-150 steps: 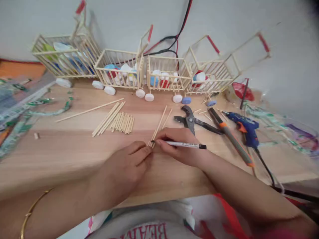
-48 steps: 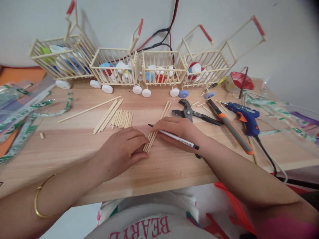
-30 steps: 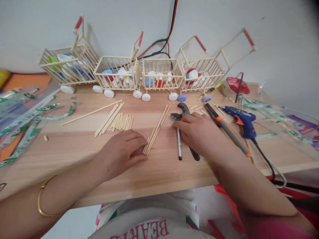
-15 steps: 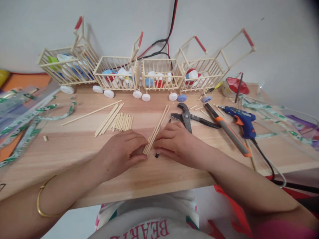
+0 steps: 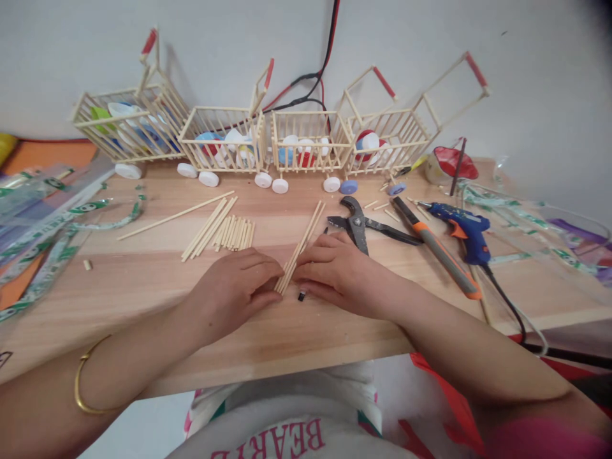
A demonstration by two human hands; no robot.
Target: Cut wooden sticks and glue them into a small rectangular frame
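Thin wooden sticks (image 5: 302,245) lie side by side on the table between my two hands, slanting away from me. My left hand (image 5: 239,280) pinches their near ends from the left, fingers curled and thumb close to the stick ends. From the other side, my right hand (image 5: 337,274) presses its curled fingertips against the same sticks. A small black piece (image 5: 301,296) sticks out below my right thumb, and a dark tip shows above that hand; what lies under the palm is hidden. Short cut sticks (image 5: 234,233) and longer sticks (image 5: 209,228) rest beyond my left hand.
Black-handled cutting pliers (image 5: 356,223), an orange-grey utility knife (image 5: 437,252) and a blue glue gun (image 5: 466,229) lie on the right. Several small stick carts (image 5: 310,115) with wheels line the wall. Plastic packaging (image 5: 52,236) covers the left side; a red-lined bowl (image 5: 452,167) stands at the back right.
Little differs. Both hands stay around the sticks, with only a slight shift of the fingers and stick ends.
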